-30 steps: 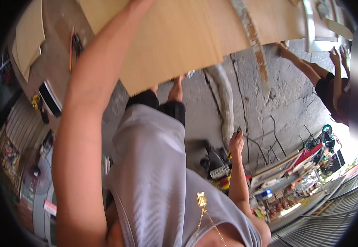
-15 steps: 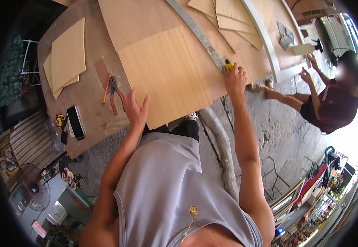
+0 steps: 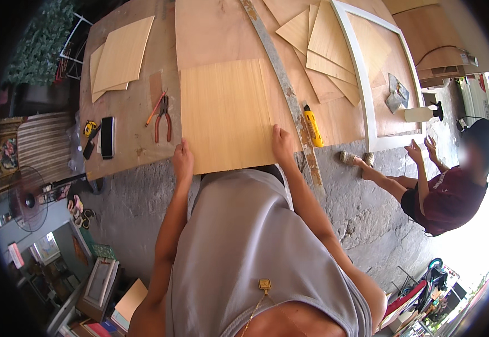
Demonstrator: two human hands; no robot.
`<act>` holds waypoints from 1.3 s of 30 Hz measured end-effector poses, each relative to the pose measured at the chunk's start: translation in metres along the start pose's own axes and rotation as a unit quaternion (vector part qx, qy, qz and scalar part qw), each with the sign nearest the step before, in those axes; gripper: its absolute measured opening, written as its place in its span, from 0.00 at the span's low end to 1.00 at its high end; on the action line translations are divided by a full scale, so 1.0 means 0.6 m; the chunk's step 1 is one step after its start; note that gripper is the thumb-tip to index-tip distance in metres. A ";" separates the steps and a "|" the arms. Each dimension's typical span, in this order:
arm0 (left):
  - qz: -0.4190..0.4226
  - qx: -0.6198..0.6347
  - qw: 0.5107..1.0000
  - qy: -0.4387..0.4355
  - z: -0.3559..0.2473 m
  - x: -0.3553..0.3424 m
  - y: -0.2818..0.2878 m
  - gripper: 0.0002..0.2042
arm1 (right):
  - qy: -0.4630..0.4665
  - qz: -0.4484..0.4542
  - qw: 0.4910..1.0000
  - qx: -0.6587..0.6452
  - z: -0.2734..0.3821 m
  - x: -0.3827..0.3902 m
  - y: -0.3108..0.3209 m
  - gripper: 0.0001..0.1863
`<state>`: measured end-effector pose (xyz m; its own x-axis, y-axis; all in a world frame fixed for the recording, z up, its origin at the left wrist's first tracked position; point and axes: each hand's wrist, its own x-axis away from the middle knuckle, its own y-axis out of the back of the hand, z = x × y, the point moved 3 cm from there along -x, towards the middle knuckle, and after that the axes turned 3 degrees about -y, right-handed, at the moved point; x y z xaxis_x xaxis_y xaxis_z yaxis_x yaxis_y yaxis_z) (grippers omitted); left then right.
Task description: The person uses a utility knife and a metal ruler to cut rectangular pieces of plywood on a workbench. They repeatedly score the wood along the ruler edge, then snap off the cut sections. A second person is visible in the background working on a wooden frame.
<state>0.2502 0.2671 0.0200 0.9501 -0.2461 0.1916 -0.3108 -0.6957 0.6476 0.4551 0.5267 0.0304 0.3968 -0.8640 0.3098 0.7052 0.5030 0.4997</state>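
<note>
A thin light wood sheet [image 3: 225,112] lies in front of me on the table, its near edge overhanging toward my body. My left hand [image 3: 183,161] is closed on its near left edge. On the near right edge my right hand [image 3: 283,144] is closed too, fingers curled at the side. A narrow strip or line runs along the sheet's right side. Just right of that hand lies a yellow utility knife [image 3: 313,126], touched by neither hand. Between knife and sheet stretches a long, worn metal straightedge [image 3: 283,76], its near end past the table edge.
Left on the table [image 3: 126,149] are pliers [image 3: 169,124], a pencil [image 3: 155,108], a phone [image 3: 107,137], a tape measure [image 3: 90,128] and wood sheets [image 3: 123,53]. Rightward are more sheets [image 3: 329,53], a white frame [image 3: 362,84], a spray bottle [image 3: 419,114] and another person [image 3: 452,194].
My right hand has left the yellow knife and moved to the sheet's right edge. My left hand, spread before, has closed on the left edge. The sheet now sits straighter in view.
</note>
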 end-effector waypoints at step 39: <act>-0.040 0.013 0.999 0.001 -0.020 0.043 -0.013 0.31 | -0.011 0.116 0.975 -0.189 0.015 0.008 0.037 0.29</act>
<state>0.2776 0.2741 0.0288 0.9721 -0.1878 0.1404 -0.2338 -0.7310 0.6411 0.4670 0.5341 0.0503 0.5619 -0.7250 0.3983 0.7660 0.6378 0.0805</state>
